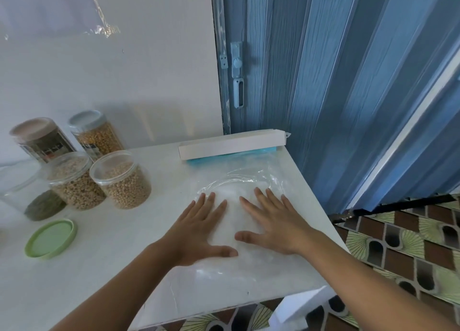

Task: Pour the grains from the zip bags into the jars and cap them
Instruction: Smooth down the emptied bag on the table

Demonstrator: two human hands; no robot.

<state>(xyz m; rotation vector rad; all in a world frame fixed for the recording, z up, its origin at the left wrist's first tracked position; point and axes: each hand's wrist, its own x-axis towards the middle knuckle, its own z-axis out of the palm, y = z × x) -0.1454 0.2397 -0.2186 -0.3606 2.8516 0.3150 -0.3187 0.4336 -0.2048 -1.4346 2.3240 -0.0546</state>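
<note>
An empty clear zip bag (239, 181) lies flat on the white bench (129, 256), its blue zip edge under a white box (231, 144). Both grips are released: left hand (199, 233) and right hand (276, 228) press flat on it (fingers spread). Filled jars (122, 179) and a green lid (51, 238) stand left

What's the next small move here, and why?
Probably lift the left hand off the flattened empty zip bag and pick up the green lid. Both hands lie flat on the bag, the right hand too, so it looks finished. Three jars look uncapped, including the dark-grain jar beside the loose lid, though I can't confirm it fits.
</note>
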